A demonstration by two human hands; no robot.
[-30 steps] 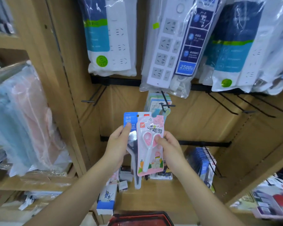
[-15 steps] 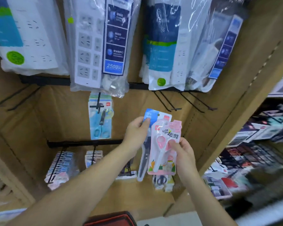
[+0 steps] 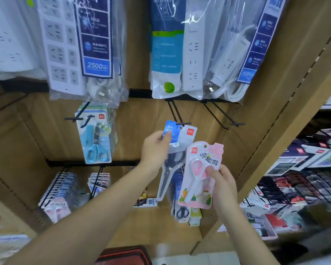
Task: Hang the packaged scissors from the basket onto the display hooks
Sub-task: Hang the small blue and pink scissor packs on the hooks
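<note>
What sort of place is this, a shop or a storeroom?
Probably a shop: bagged power strips hang up top, packaged scissors hang on display hooks, and boxed goods crowd the right side.

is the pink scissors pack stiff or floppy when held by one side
Probably fairly stiff: the pink scissors pack looks flat though the right hand pinches only one side. Likely light: a thumb-and-finger pinch carries it.

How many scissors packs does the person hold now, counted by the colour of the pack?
In the left hand, blue-and-white pack: 1
In the right hand, pink pack: 1
Total: 2
</note>
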